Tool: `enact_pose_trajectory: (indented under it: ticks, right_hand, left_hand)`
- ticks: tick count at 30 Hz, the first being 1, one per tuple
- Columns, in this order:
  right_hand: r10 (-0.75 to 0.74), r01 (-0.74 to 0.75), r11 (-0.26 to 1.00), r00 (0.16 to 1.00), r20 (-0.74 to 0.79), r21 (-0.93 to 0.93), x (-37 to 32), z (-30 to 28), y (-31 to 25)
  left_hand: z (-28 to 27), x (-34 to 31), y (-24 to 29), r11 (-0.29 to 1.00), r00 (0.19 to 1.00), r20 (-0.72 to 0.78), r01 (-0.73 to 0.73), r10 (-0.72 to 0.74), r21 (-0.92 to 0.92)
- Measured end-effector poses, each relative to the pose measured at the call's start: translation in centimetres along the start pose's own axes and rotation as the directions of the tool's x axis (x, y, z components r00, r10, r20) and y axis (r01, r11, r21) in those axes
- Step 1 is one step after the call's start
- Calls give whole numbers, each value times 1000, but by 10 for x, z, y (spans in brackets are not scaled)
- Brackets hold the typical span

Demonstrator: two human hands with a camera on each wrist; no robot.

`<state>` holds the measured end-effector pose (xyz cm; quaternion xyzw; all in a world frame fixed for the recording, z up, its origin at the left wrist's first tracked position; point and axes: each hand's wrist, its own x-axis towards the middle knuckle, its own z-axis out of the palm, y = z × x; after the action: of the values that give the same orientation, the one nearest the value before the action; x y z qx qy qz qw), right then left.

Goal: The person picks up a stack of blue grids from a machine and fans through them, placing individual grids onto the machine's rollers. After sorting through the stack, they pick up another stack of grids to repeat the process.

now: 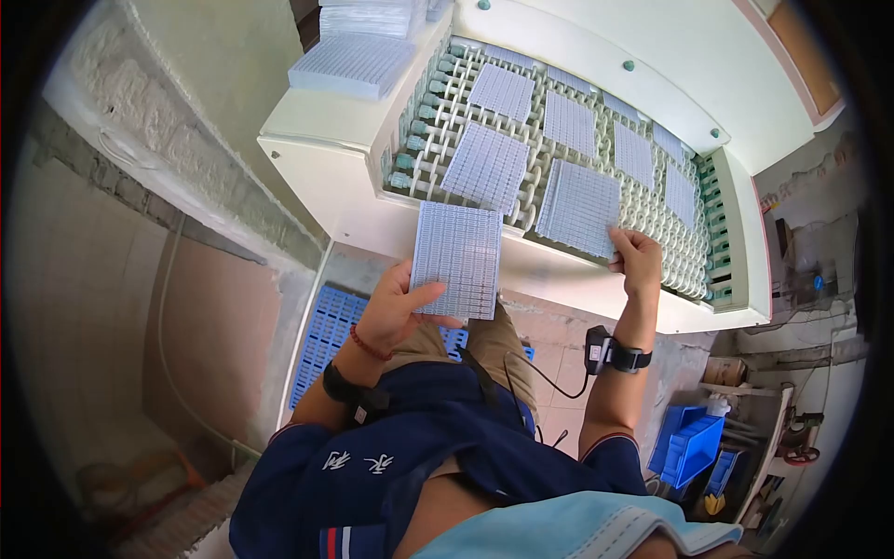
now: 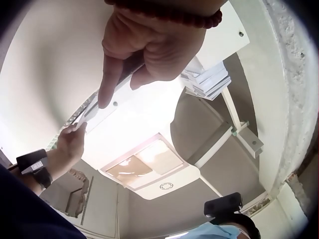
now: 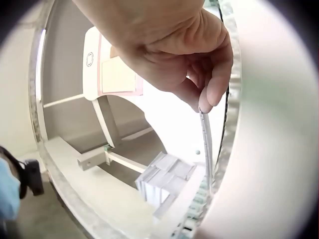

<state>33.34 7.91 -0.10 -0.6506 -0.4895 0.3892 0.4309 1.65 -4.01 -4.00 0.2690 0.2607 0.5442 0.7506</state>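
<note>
In the head view my left hand [image 1: 389, 312] grips a pale grey square panel [image 1: 458, 252] with a fine grid, thumb across its face, in front of the machine. My right hand [image 1: 639, 259] pinches the near right corner of another gridded panel [image 1: 579, 200] lying over the white rollers. The right wrist view shows that panel's thin edge [image 3: 206, 144] between thumb and fingertips. Seen from below in the left wrist view, the left hand [image 2: 149, 50] largely hides the panel it holds.
Several more gridded panels [image 1: 501, 90] lie in rows on the roller conveyor [image 1: 424, 177]. Stacked panels [image 1: 349, 65] stand on the machine's left ledge. A white front edge [image 1: 549, 279] borders the rollers. Blue crates [image 1: 694, 447] sit at lower right, and a blue plastic pallet [image 1: 321, 335] lies on the floor.
</note>
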Motion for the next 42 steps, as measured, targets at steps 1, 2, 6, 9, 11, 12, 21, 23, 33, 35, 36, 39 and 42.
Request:
enact_pose_trajectory:
  ticks: [1, 2, 6, 9, 11, 12, 21, 23, 33, 35, 36, 39, 42]
  right_hand:
    - [0, 0, 999, 1000, -5, 42, 2, -14, 5]
    - [-7, 8, 996, 1000, -11, 85, 7, -28, 9]
    - [11, 0, 995, 994, -113, 102, 17, -73, 22]
    - [28, -54, 994, 966, -257, -96, 18, -91, 29]
    - [23, -43, 997, 964, -264, -71, 25, -116, 42]
    - [5, 8, 999, 970, -244, 51, 29, -134, 50]
    - [17, -132, 963, 900, -435, -235, 49, -217, 80]
    - [-82, -115, 919, 879, -470, -376, 38, -202, 74]
    - [-126, 42, 977, 906, 404, 211, -69, -4, 27]
    - [-81, -139, 942, 788, 610, 304, -86, 31, 25]
    - [-85, -140, 941, 786, 613, 310, -91, 44, 23]
    - [-45, -209, 946, 671, 740, 247, -102, 68, 26]
    - [-12, -276, 924, 673, 739, 266, -106, 76, 31]
  left_hand:
    - [-1, 0, -1, 1000, 1000, -2, -2, 2, -2]
    - [-4, 0, -2, 1000, 1000, -9, 3, -3, 2]
    - [-5, 2, -2, 999, 1000, -4, 30, -30, -14]
    - [-6, 6, -7, 999, 999, 28, 33, -33, -13]
    - [0, 6, -5, 999, 999, 24, 33, -33, -18]
    - [2, 5, -6, 999, 999, 8, 40, -39, -27]
    - [-1, 8, -12, 998, 997, 55, 57, -55, -33]
    - [2, 7, -12, 998, 998, 49, 50, -49, -23]
    - [11, 9, -15, 998, 997, 48, 65, -65, 6]
    - [14, 9, -14, 998, 998, 37, 59, -59, 26]
    - [14, 8, -14, 998, 998, 22, 54, -55, 33]
    - [10, 7, -15, 998, 999, 33, 40, -42, 49]
    - [8, 7, -15, 997, 999, 15, 43, -44, 72]
